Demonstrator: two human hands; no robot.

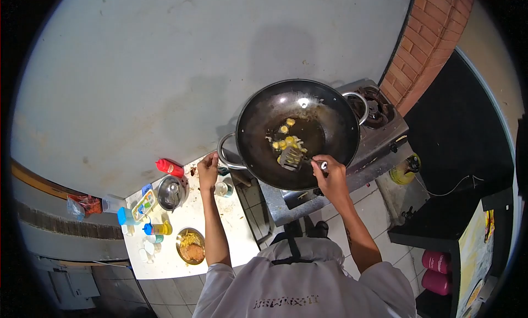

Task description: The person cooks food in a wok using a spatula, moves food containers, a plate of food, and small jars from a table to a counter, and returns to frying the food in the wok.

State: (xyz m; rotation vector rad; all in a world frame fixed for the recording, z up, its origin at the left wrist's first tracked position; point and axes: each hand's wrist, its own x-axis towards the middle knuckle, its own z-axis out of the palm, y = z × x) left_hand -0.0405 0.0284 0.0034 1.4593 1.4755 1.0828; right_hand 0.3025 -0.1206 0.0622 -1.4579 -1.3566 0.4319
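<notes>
My right hand (332,181) grips the handle of a slotted spatula (291,158). Its blade rests low inside a large dark wok (258,106), against small yellow round pieces of food (290,143) in oil. A few more pieces sit apart, higher up the wok's base. Just left of the wok's looped metal handle (222,153) is my left hand (208,172), its fingers drawn together. Whether it touches the handle or holds something small I cannot tell.
The wok stands on a metal gas stove (399,132) with another burner at right. On the white table (228,230) are a red bottle (169,168), a metal bowl (172,193), a yellow bottle with a blue cap (158,229) and a plate of food (191,246). A yellow-green gas cylinder (404,169) stands right.
</notes>
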